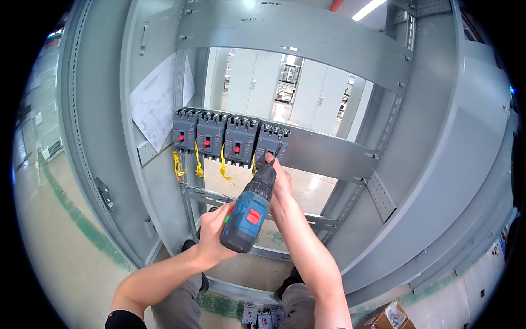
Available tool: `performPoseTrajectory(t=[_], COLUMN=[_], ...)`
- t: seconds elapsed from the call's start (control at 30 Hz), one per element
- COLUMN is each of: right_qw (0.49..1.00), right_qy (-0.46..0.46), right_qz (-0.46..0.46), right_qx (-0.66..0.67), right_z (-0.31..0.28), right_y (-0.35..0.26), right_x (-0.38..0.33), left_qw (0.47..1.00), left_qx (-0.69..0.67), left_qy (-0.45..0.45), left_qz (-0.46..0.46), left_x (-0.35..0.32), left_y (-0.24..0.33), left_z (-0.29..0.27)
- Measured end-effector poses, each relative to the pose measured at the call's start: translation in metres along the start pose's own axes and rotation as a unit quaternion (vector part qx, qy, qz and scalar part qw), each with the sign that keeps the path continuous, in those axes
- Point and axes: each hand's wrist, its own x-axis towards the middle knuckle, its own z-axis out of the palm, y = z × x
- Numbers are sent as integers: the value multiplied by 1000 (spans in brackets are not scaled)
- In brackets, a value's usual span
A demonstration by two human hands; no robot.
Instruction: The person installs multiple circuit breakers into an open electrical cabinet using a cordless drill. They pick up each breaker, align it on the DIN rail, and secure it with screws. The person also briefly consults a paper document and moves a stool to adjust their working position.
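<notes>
My left hand point(213, 233) is wrapped round the grip of a blue and black cordless drill point(246, 219), which points up and away. Its long dark bit point(278, 149) reaches the front of the rightmost circuit breaker point(266, 140). By the chuck, my right hand point(280, 181) has its fingers curled close to the bit and that breaker's lower face. The chuck partly hides them, so what they grip cannot be made out. Left of it, more grey breakers with red toggles sit in a row, including one point(239, 141) beside it. Yellow wires point(224, 170) hang beneath them.
A grey metal cabinet frame surrounds the work, with a mounting plate point(323, 153) right of the breakers and a lower crossbar point(318, 220). Paper drawings point(156, 104) hang on the left wall. More breakers point(264, 319) lie on the floor between my feet, near a cardboard box point(383, 318).
</notes>
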Motion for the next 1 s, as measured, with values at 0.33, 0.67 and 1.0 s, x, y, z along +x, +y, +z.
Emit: performPoseTrajectory(t=[0.33, 0.67, 1.0], right_qw=[1000, 1000, 1000], right_qy=[-18, -26, -15], right_qz=[6, -1, 8], right_qx=[-9, 2, 6], right_z=[-11, -4, 2], right_y=[2, -3, -5], right_x=[16, 7, 1], left_qw=[999, 999, 995], left_qx=[-18, -16, -32], left_qy=[17, 20, 19], left_qz=[-45, -45, -90], left_x=[4, 7, 10], left_y=[-19, -17, -12], left_z=[8, 21, 22])
